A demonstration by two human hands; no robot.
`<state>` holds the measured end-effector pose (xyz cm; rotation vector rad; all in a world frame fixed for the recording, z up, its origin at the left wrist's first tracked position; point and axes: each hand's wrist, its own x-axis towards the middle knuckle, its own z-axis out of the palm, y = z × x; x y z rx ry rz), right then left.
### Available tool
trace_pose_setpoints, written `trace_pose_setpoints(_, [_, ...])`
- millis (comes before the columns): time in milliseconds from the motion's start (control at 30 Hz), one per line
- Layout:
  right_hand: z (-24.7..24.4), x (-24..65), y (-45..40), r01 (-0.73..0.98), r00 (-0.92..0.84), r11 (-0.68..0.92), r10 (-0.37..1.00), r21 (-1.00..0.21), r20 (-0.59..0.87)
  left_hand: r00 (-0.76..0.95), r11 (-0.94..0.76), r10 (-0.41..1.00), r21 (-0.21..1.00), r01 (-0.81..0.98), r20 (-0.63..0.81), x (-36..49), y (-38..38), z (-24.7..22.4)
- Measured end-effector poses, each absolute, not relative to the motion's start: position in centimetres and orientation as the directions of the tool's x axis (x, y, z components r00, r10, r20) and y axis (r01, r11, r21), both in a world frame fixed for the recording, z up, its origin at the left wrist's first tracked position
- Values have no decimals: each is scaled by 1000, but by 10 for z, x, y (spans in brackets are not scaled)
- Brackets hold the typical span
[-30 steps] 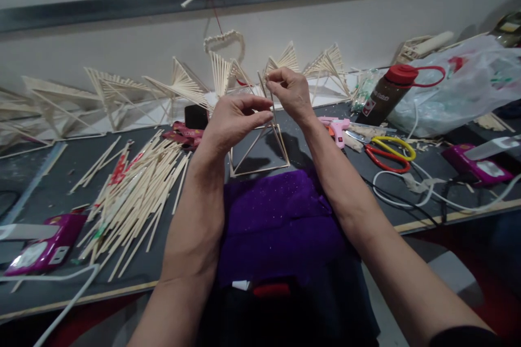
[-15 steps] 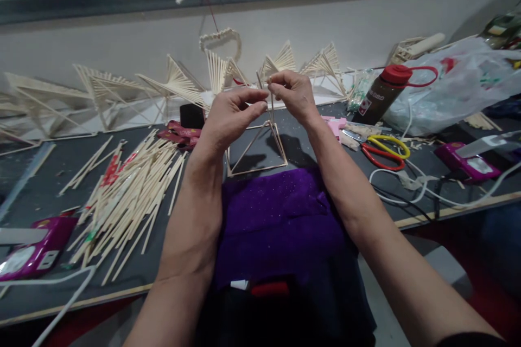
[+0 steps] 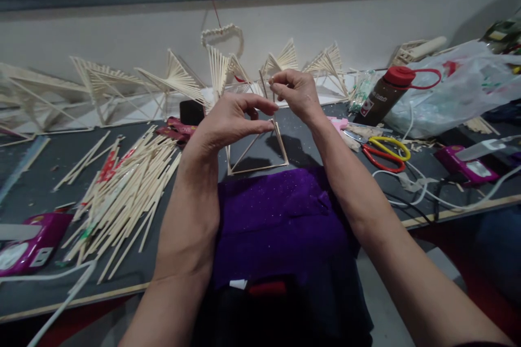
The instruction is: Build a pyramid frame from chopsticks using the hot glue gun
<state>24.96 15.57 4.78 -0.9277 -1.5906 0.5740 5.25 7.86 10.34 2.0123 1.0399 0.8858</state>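
A small frame of thin wooden sticks (image 3: pixel 260 168) stands on the dark table in front of me, just beyond a purple cloth (image 3: pixel 272 211). My right hand (image 3: pixel 293 92) pinches a thin upright stick (image 3: pixel 263 82) above the frame. Thumb and forefinger of my left hand (image 3: pixel 240 114) are apart, with the thumb tip at the frame's top corner and the forefinger beside the upright stick. Nothing is seen gripped in the left hand.
Loose sticks (image 3: pixel 130 195) lie left. Fan-shaped stick models (image 3: pixel 175 78) line the wall. To the right are scissors (image 3: pixel 386 154), a red-capped bottle (image 3: pixel 380 98), a plastic bag (image 3: pixel 451 87) and a purple device (image 3: pixel 468 162) with cables.
My left thumb has dropped to the frame's top corner, opening wider from the forefinger. My right hand stays at the upright stick, and the view has shifted slightly.
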Motion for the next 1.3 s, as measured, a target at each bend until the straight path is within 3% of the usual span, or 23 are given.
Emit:
trace_pose_setpoints(300, [46, 250, 139, 183, -29, 555, 828, -811, 560, 455, -435, 854, 827, 355, 254, 54, 80, 100])
trace_pose_setpoints(533, [44, 249, 132, 143, -8, 522, 850, -841, 526, 314, -426, 889, 854, 298, 333, 54, 84, 95])
trace_pose_setpoints(800, [42, 248, 129, 131, -42, 548, 836, -826, 548, 501, -461, 820, 838, 292, 277, 49, 85, 97])
trace_pose_setpoints(1300, [39, 252, 120, 207, -50, 560, 825, -802, 563, 480, -503, 817, 803, 319, 320, 53, 89, 90])
